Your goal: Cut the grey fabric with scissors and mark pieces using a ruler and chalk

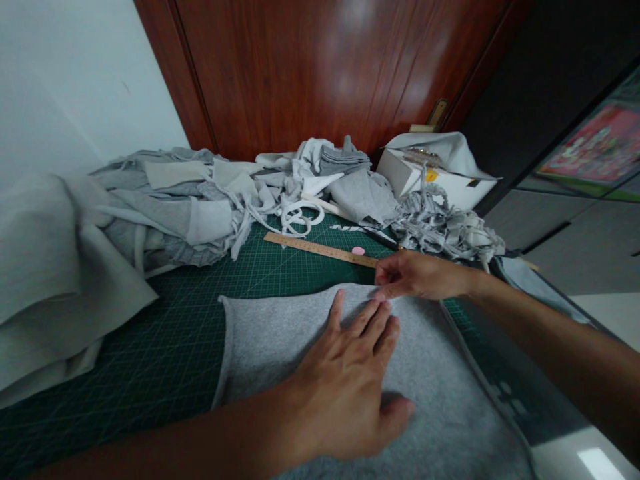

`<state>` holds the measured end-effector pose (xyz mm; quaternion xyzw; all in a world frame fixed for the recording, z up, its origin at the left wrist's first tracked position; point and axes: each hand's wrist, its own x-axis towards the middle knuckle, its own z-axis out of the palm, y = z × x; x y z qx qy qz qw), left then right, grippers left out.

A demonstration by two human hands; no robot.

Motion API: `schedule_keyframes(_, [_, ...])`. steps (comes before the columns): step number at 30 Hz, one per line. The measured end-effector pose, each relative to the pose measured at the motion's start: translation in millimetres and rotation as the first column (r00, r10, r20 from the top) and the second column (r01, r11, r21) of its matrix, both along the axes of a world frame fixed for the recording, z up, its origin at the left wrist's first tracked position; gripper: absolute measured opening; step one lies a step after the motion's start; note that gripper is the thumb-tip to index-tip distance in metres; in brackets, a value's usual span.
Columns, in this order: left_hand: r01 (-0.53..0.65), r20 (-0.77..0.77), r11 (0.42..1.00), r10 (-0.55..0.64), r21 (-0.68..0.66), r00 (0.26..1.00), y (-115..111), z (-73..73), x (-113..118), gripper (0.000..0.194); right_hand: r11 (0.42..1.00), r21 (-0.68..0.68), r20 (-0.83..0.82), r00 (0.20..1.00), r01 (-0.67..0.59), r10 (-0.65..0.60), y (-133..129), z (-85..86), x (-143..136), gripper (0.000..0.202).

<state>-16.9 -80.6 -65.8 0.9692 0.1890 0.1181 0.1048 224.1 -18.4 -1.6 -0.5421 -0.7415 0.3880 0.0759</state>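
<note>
A grey fabric piece (430, 373) lies spread over the green cutting mat (165, 347), its far edge slightly curled. My left hand (350, 373) rests flat on it, fingers spread and pointing toward that far edge. Just beyond its fingertips, my right hand (413, 275) pinches the far edge of the fabric between thumb and curled fingers. A wooden ruler (320, 249) lies on the mat behind the fabric, its right end reaching my right hand. Near the ruler is a small pink disc (358, 251).
Grey and white cloth scraps (200, 213) are heaped along the back and left. A white box (450, 187) stands at the back right, with a tangle of grey strips (435, 223) before it. Behind rises a brown wooden door (310, 73).
</note>
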Motion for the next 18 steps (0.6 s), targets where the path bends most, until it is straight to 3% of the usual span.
schedule_keyframes(3, [-0.003, -0.008, 1.0, 0.003, -0.009, 1.0, 1, 1.1, -1, 0.082, 0.998, 0.051, 0.044, 0.998, 0.036, -0.038, -6, -2.6, 12, 0.036])
schedule_keyframes(9, [-0.002, -0.02, 0.999, 0.002, -0.034, 1.0, 3, 2.5, 0, 0.082, 1.0, 0.013, 0.149, 0.989, 0.01, -0.012, -8, -4.2, 40, 0.033])
schedule_keyframes(18, [-0.056, -0.025, 0.998, 0.056, -0.001, 0.998, 13, -0.9, 2, 0.084, 0.942, 0.329, 0.242, 0.958, 0.066, -0.152, 1, -6.5, 46, 0.034])
